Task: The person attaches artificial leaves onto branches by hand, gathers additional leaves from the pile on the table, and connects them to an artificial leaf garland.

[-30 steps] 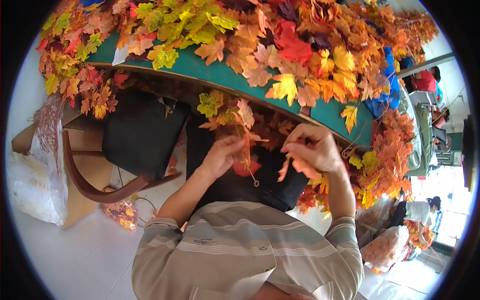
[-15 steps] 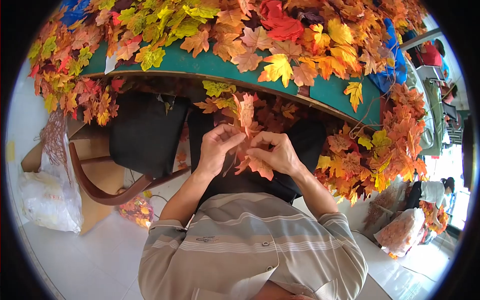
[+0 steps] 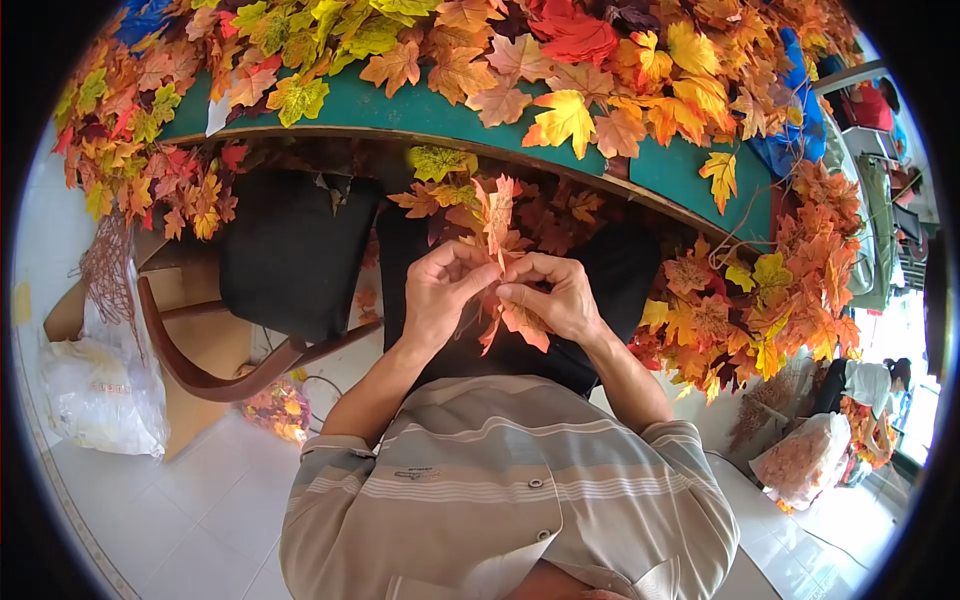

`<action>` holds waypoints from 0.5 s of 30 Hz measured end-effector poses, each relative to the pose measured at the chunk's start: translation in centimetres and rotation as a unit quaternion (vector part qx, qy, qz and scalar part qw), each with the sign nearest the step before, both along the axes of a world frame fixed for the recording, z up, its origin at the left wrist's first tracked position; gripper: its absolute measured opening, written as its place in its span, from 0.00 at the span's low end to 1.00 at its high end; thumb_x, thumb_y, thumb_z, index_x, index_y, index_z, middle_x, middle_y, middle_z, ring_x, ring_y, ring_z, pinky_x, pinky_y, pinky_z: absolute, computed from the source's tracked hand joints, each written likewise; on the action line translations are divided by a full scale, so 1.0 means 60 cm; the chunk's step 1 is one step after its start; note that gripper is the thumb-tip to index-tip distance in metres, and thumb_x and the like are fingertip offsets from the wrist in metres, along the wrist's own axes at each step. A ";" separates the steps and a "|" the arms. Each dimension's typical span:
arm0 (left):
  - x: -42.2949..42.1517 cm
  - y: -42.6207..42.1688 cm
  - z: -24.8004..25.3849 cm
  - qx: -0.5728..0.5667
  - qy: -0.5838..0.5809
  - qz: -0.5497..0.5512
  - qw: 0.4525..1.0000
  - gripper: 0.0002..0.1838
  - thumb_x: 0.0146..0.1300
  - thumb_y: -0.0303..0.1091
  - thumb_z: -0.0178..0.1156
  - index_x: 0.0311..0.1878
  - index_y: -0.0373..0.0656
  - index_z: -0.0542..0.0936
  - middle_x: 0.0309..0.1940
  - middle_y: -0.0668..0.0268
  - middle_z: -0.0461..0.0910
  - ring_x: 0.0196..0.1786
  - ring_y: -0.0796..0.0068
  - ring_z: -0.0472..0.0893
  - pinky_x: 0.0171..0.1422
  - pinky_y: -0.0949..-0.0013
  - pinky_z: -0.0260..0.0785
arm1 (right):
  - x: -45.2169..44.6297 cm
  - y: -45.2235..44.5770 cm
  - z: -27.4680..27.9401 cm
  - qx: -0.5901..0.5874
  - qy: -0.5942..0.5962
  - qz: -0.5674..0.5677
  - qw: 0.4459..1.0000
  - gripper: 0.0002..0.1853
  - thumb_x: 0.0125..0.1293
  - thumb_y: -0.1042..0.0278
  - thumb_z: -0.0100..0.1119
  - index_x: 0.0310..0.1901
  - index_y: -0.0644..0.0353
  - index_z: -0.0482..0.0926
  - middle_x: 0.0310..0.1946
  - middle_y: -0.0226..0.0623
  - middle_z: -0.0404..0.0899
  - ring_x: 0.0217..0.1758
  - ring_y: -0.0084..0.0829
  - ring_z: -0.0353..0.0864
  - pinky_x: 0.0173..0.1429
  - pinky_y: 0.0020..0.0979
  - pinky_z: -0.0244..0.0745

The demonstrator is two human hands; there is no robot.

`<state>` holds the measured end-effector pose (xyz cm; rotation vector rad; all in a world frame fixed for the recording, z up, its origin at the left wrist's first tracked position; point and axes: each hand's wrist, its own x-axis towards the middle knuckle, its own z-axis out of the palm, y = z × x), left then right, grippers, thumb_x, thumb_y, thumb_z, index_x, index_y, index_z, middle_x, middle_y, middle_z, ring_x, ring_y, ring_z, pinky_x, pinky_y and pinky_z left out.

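Note:
Above my lap, an orange artificial maple leaf (image 3: pixel 497 212) stands up between my hands, seen nearly edge-on. A second orange leaf (image 3: pixel 526 325) hangs below the fingers. My left hand (image 3: pixel 440 292) is closed, thumb and forefinger pinching at the base of the upright leaf. Beside it, my right hand (image 3: pixel 556 298) is closed in a pinch too, its fingertips nearly meeting the left ones at the leaves. Fingers hide the exact spot where the leaves come together. Behind the hands, a yellow-green leaf (image 3: pixel 441 163) and more orange leaves hang under the table edge.
A green table (image 3: pixel 400 113) bears heaps of autumn-coloured leaves. Leaf garlands (image 3: pixel 760 300) droop over its right side. To the left stand a black-covered chair (image 3: pixel 290 260) and a plastic bag (image 3: pixel 105 395). Another person (image 3: pixel 865 385) bends over leaves at far right, near a filled bag (image 3: pixel 803 448).
My right hand has come closer to my left, and its forefinger now meets the leaf near the left fingertips. The view has shifted slightly.

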<state>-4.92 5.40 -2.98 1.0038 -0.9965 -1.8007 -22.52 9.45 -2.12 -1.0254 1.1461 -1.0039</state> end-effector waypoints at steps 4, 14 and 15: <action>-0.002 0.004 -0.008 -0.022 -0.009 -0.011 1.000 0.05 0.60 0.22 0.67 0.36 0.37 0.80 0.31 0.68 0.83 0.33 0.85 0.80 0.38 0.81 0.72 | 0.000 0.005 -0.005 -0.003 -0.006 -0.013 1.000 0.08 0.60 0.73 0.69 0.38 0.66 0.81 0.31 0.34 0.85 0.36 0.18 0.81 0.43 0.22 0.75; 0.001 0.007 -0.011 0.013 0.009 -0.011 1.000 0.05 0.59 0.22 0.68 0.35 0.37 0.80 0.30 0.68 0.83 0.31 0.86 0.80 0.37 0.81 0.71 | -0.004 0.012 -0.003 0.005 0.006 -0.001 1.000 0.05 0.63 0.75 0.66 0.38 0.67 0.81 0.33 0.34 0.83 0.36 0.20 0.82 0.42 0.23 0.79; 0.001 0.008 -0.011 0.005 0.005 -0.013 1.000 0.05 0.60 0.22 0.67 0.36 0.37 0.79 0.30 0.67 0.82 0.32 0.84 0.80 0.37 0.80 0.73 | -0.004 0.013 -0.003 0.017 0.006 -0.002 1.000 0.05 0.63 0.75 0.66 0.38 0.67 0.81 0.33 0.34 0.83 0.36 0.20 0.82 0.41 0.23 0.79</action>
